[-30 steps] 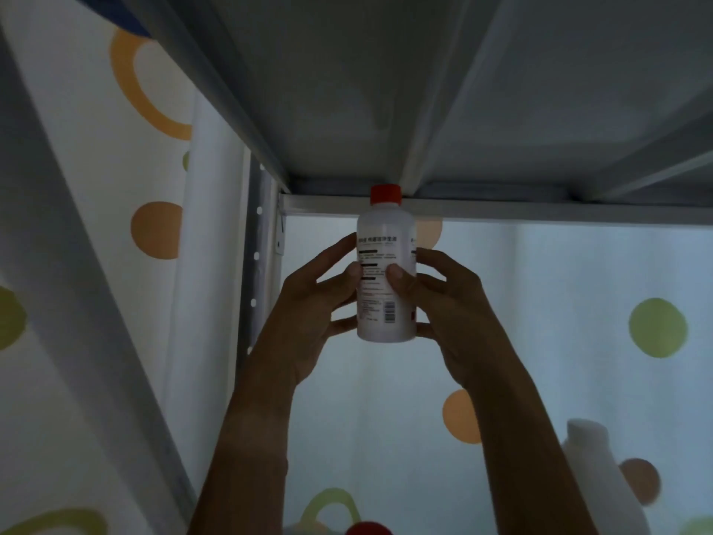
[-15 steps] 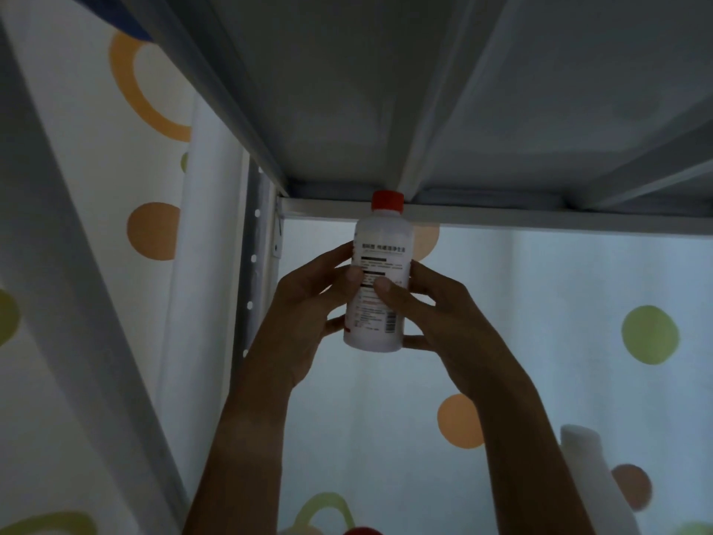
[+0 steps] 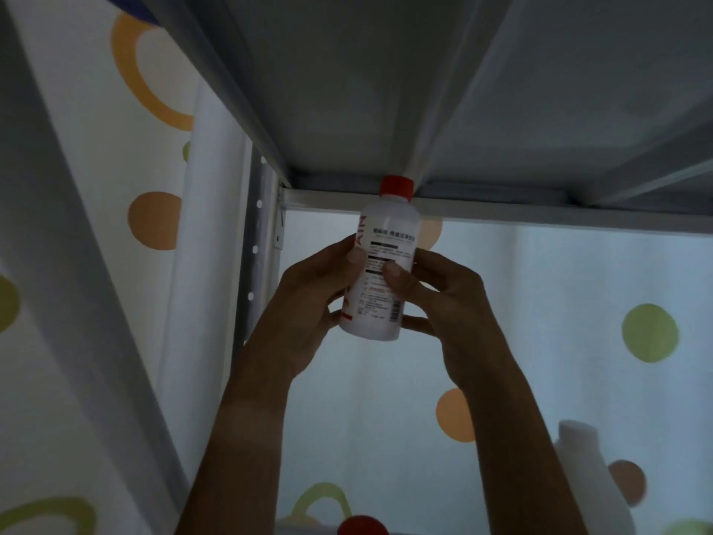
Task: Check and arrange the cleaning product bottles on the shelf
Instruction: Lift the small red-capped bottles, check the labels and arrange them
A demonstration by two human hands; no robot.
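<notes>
Bottle (image 3: 380,266), white with red cap, held slightly tilted just under the shelf (image 3: 386,90) rear edge, near its left corner. Left hand (image 3: 304,303) and right hand (image 3: 443,307) grip its sides, thumbs pressed on the label. A white jug (image 3: 586,476) stands lower right before the dotted curtain (image 3: 578,303).

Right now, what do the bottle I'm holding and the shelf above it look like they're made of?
Bottle: probably translucent white plastic, since backlight glows through it; its red cap looks like opaque plastic. Shelf: likely painted sheet metal, matte grey-white, with folded ribs and a perforated upright.
</notes>
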